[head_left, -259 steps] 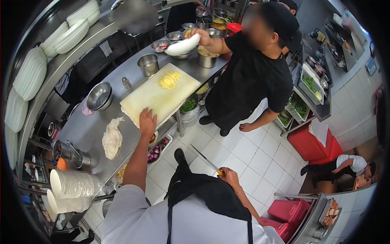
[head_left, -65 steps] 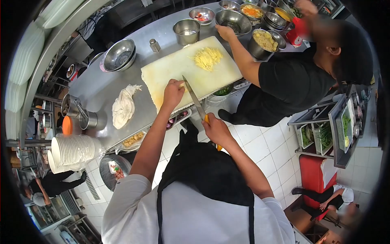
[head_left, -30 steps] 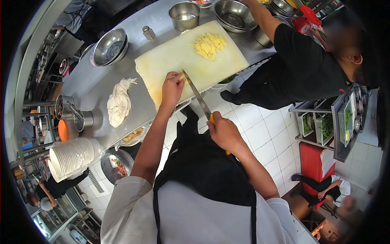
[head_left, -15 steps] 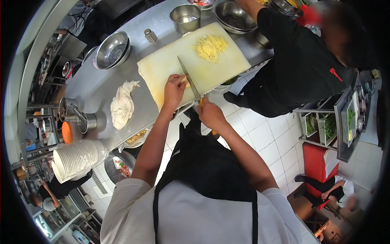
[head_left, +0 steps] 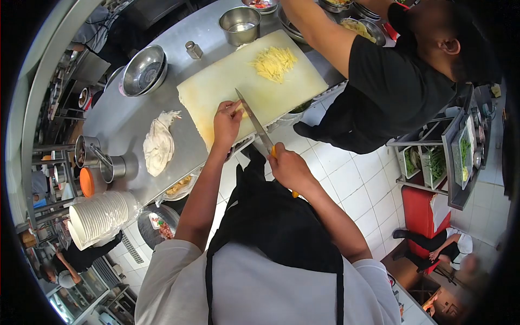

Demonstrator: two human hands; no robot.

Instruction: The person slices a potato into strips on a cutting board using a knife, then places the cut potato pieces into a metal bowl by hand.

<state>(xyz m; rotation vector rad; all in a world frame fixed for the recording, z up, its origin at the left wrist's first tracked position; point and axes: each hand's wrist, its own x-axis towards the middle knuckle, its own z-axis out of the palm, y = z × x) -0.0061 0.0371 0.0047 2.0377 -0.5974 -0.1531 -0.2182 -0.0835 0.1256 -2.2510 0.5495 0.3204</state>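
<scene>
Long yellow-handled steel knife (head_left: 254,121), probably stiff; right hand (head_left: 291,169) grasps its handle (head_left: 273,151), the safest hold; left hand (head_left: 227,125) pinches pale piece (head_left: 241,110).

No words, letters, numbers, brand names or signs can be read anywhere here. Any little marks are too small or blurry to read.

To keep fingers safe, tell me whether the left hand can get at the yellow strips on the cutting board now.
Probably yes, but not straight: the knife blade slants between the left hand and the yellow strips, while bare cutting board beyond the tip leaves a way.
</scene>
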